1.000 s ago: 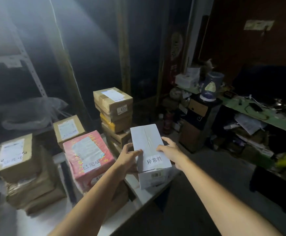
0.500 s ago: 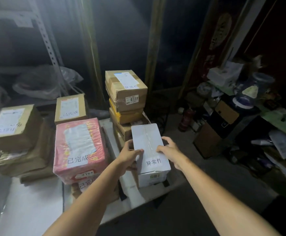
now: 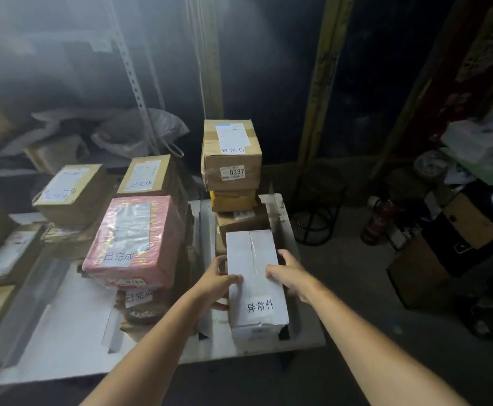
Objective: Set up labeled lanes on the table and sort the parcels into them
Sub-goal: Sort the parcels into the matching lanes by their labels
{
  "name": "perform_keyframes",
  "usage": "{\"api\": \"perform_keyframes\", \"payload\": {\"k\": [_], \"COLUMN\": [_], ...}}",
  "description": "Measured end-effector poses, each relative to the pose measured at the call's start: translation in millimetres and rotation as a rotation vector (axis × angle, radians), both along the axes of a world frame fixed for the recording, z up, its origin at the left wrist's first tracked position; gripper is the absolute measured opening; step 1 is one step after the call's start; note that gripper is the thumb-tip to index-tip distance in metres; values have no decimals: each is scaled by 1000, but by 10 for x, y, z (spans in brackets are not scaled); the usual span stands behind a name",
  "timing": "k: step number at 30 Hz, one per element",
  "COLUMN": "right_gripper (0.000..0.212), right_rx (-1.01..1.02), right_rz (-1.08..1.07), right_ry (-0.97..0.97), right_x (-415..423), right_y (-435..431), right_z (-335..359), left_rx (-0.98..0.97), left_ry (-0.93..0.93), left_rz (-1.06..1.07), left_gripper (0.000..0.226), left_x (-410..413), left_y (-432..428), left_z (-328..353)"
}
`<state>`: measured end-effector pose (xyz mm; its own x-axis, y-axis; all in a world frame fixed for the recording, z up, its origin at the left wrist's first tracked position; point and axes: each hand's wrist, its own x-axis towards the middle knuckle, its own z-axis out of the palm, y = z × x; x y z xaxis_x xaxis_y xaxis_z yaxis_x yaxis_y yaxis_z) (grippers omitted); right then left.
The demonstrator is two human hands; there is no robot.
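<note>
- The white box (image 3: 255,284) is gripped from both sides near the right front corner of the table (image 3: 72,326), its long side running away from the camera.
- The left hand (image 3: 216,284) is pressed to the box's left flank, thumb laid on the top face, fingers wrapped down the side.
- The right hand (image 3: 290,273) is set against the right flank, thumb resting on top, the other fingers curled around the edge; both hands are clamped on the box.
- A white label (image 3: 260,306) with black characters is seen on the near end of the box's top.
- Just behind it, a stack is topped by a brown carton (image 3: 232,150) numbered 0337, with a yellow parcel (image 3: 232,199) beneath.
- To the left, a pink parcel (image 3: 135,241) is seen lying on other parcels, well labeled on top.
- Farther left and behind, two more brown cartons (image 3: 74,193) are stacked; their labels are blurred.
</note>
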<state>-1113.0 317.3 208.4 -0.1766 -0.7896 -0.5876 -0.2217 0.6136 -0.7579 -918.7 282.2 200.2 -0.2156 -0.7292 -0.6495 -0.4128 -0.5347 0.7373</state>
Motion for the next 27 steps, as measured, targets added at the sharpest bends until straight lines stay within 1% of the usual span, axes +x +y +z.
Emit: {"api": "perform_keyframes", "payload": {"k": [5, 12, 16, 19, 21, 24, 25, 27], "right_gripper": [75, 77, 64, 60, 58, 66, 68, 66], "right_rx": [3, 38, 49, 42, 47, 53, 40, -6], "right_rz": [62, 136, 167, 180, 202, 241, 265, 373], "right_ry": [-29, -21, -11, 6, 34, 116, 161, 322], "right_x": [-39, -85, -112, -129, -138, -164, -189, -203], "right_y": [-115, -230, -257, -260, -262, -320, -362, -479], "right_z": [-11, -27, 19, 69, 93, 206, 252, 414], "left_rx": [20, 31, -1, -26, -37, -72, -94, -140], "left_ry": [-19, -20, -28, -41, -68, -161, -210, -301], "left_rz": [38, 90, 106, 118, 110, 68, 35, -32], "left_gripper": [61, 63, 61, 58, 58, 55, 55, 58], "left_x": [-62, -73, -100, -114, -125, -112, -104, -50], "left_y": [-26, -48, -48, -61, -73, -116, -141, -206], "left_z": [-37, -44, 22, 90, 140, 254, 314, 518]}}
